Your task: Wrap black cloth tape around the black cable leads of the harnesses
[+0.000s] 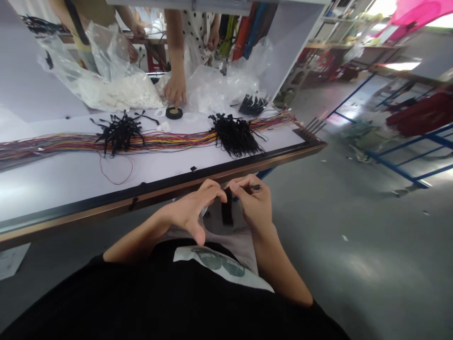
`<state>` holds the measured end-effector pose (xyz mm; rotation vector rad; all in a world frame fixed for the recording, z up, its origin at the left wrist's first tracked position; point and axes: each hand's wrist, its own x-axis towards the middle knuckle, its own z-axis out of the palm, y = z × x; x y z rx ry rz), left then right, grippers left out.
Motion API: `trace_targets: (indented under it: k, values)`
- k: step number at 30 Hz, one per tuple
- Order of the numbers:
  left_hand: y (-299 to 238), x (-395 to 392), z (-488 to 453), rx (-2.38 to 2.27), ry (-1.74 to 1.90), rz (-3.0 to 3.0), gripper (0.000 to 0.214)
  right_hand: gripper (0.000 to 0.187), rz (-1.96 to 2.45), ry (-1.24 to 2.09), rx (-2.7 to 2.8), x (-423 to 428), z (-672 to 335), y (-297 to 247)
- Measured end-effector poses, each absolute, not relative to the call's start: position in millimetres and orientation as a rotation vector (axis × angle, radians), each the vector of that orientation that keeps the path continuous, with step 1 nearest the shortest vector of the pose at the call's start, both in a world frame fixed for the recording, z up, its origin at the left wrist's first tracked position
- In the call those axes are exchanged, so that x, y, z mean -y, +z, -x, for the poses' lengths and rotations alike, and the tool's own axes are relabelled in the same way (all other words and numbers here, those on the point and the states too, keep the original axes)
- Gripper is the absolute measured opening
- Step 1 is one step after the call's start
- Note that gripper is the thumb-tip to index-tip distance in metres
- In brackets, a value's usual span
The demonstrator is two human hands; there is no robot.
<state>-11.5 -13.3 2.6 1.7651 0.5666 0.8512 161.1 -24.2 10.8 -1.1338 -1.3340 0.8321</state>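
My right hand (254, 200) is closed in a pinch just past the table's front edge, and a small black connector-like piece (255, 187) pokes out between its fingers. Below the pinch a dark strip (227, 212) hangs between my hands; whether it is held I cannot make out. My left hand (198, 203) is beside it, thumb spread well away from the bent fingers, with its fingertips close to the top of the strip. Nothing shows in its grasp. On the table lie long coloured wires (170, 140) with two bunches of black connectors, left (122, 132) and right (236, 134).
Across the table another person's hand (175, 89) reaches to a black tape roll (174, 113). Clear plastic bags (120, 89) with white pieces stand along the back. A pronged rack (311, 130) sits at the table's right corner. Blue-framed tables (399, 172) stand to the right.
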Motion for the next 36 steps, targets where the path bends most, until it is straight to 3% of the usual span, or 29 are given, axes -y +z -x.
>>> trace_targets:
  k: [4,7,10,14,18,22,25,30,32,36]
  values:
    - [-0.6,8.6,0.4,-0.996,1.127,-1.829,0.025,0.014,1.044,0.621,1.492,30.2,-161.1,21.0]
    - [-6.9,4.8,-9.1,-1.011,1.277,-1.950,0.005,0.007,1.121,0.595,1.540,30.2,-156.0,20.1]
    - [-12.2,4.2,-14.6,-0.982,1.386,-1.999,0.012,0.004,1.175,0.614,1.590,26.6,-150.0,13.7]
    - [-11.8,10.1,-20.0,-0.977,1.457,-1.687,0.005,0.008,1.130,0.352,1.623,20.9,-146.7,7.0]
    - [-2.2,13.9,-17.5,-0.843,1.387,-1.127,0.043,0.010,1.095,0.172,1.663,20.9,-147.4,4.9]
    - [0.4,10.4,-6.4,-0.654,0.995,-0.981,0.056,0.013,1.058,0.353,1.656,24.9,-143.8,3.9]
    - [0.7,12.0,1.2,-0.661,1.001,-1.090,0.056,0.017,1.159,0.640,1.472,23.6,-143.6,4.3]
    - [13.3,19.8,14.7,-0.694,0.853,-1.777,0.079,0.023,1.336,0.814,1.358,21.5,-154.6,16.0]
    - [15.0,19.2,16.5,-0.732,0.815,-1.917,0.069,0.020,1.357,0.694,1.500,25.2,-157.1,22.2]
    - [6.5,13.3,9.0,-1.052,1.136,-1.870,0.016,0.019,1.286,0.578,1.545,32.1,-151.7,23.6]
